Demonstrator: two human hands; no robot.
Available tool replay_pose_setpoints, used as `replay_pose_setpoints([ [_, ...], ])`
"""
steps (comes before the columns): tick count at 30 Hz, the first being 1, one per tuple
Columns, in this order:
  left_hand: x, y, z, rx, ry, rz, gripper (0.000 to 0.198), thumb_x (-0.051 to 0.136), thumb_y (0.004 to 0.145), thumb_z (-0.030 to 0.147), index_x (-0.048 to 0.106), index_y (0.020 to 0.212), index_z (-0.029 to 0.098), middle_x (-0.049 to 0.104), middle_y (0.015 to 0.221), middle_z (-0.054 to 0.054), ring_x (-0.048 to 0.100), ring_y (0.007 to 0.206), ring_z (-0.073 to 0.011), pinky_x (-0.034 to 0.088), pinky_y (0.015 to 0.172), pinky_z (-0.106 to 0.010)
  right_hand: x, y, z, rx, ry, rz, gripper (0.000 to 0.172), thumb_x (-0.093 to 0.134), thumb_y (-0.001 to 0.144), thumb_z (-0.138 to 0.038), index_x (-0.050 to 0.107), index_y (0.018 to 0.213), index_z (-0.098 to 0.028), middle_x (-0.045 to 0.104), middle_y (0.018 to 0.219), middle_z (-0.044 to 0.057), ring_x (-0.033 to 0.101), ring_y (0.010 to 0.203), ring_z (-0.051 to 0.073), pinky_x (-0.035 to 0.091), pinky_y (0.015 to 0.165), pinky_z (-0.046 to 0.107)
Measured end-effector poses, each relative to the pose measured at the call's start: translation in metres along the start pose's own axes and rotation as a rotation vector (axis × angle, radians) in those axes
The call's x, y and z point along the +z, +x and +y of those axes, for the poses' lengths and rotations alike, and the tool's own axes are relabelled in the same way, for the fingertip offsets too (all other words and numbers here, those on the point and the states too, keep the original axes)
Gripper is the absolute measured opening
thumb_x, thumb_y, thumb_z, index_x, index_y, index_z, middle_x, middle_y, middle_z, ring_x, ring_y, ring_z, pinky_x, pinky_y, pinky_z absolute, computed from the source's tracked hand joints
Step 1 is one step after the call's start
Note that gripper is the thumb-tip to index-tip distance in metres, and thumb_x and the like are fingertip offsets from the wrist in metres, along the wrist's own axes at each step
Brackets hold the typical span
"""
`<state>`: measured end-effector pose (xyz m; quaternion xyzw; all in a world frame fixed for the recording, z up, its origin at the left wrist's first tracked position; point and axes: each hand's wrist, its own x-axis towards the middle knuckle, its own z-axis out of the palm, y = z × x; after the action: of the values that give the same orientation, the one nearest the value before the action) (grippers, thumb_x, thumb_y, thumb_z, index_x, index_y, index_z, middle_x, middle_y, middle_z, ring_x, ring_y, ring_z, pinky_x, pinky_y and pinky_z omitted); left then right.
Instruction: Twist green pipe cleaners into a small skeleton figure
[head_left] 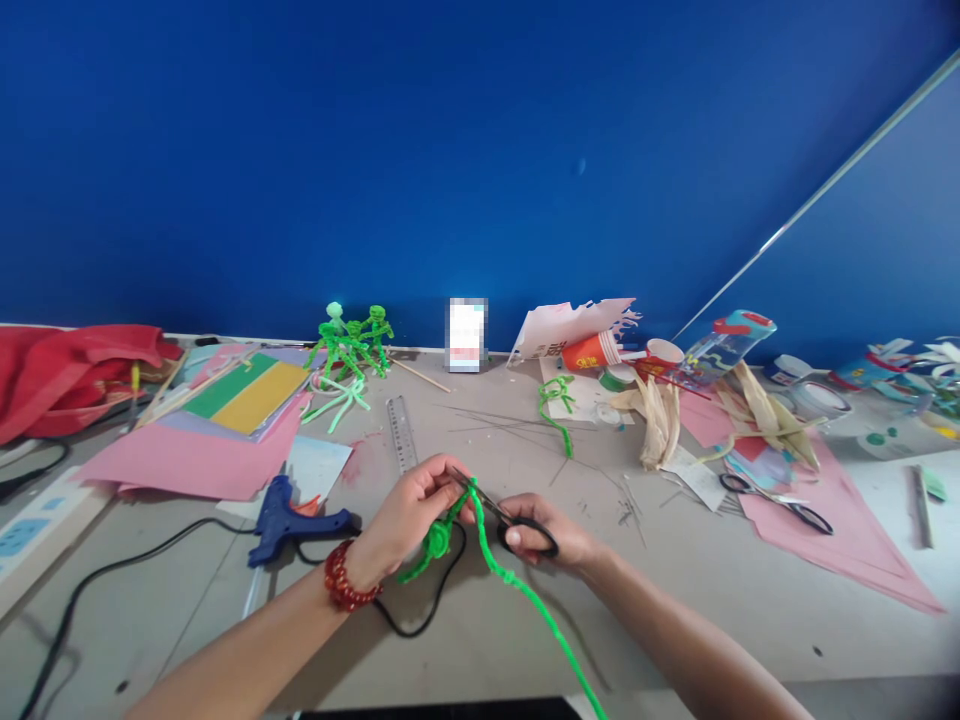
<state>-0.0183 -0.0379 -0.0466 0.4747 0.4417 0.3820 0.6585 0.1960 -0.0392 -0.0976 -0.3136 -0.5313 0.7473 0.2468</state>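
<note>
My left hand (424,500), with a red bead bracelet at the wrist, pinches a green fuzzy-stem figure (437,540) just below the middle of the view. In my right hand (544,530) are black-handled scissors (531,530), fingers through the loops. Their blades point up and left and meet the green stem beside my left fingertips. From there a long green fuzzy stem (551,620) trails down to the right, past the table's front edge. Whether the blades are fully closed is hard to tell.
A blue glue gun (289,522) with a black cord lies left of my left hand. Behind are a ruler (400,432), green figures (349,340) and a phone-like screen (465,335). Other scissors (780,500) rest on pink paper (847,540) at the right; a power strip (45,535) sits far left.
</note>
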Motion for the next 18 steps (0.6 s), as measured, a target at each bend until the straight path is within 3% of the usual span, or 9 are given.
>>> replay_pose_setpoints([
  [9, 0.0018, 0.0027, -0.0009, -0.039, -0.033, 0.066, 0.008, 0.062, 0.077, 0.020, 0.060, 0.084, 0.017, 0.063, 0.065, 0.003, 0.065, 0.060, -0.0116, 0.046, 0.058, -0.020, 0.0026, 0.0011, -0.0010, -0.007, -0.088, 0.061, 0.055, 0.073, 0.070, -0.062, 0.041, 0.057, -0.018, 0.040, 0.043, -0.008, 0.028, 0.040, 0.004, 0.017, 0.039, 0.020],
  [18, -0.0023, 0.0042, 0.0008, -0.053, -0.103, -0.064, 0.010, 0.065, 0.082, 0.025, 0.058, 0.083, 0.017, 0.069, 0.070, -0.001, 0.061, 0.063, -0.0102, 0.044, 0.058, -0.018, -0.0005, 0.0041, 0.0079, 0.006, -0.031, 0.091, 0.055, 0.073, 0.067, -0.065, 0.046, 0.063, -0.017, 0.044, 0.045, -0.008, 0.033, 0.040, 0.004, 0.021, 0.039, 0.018],
])
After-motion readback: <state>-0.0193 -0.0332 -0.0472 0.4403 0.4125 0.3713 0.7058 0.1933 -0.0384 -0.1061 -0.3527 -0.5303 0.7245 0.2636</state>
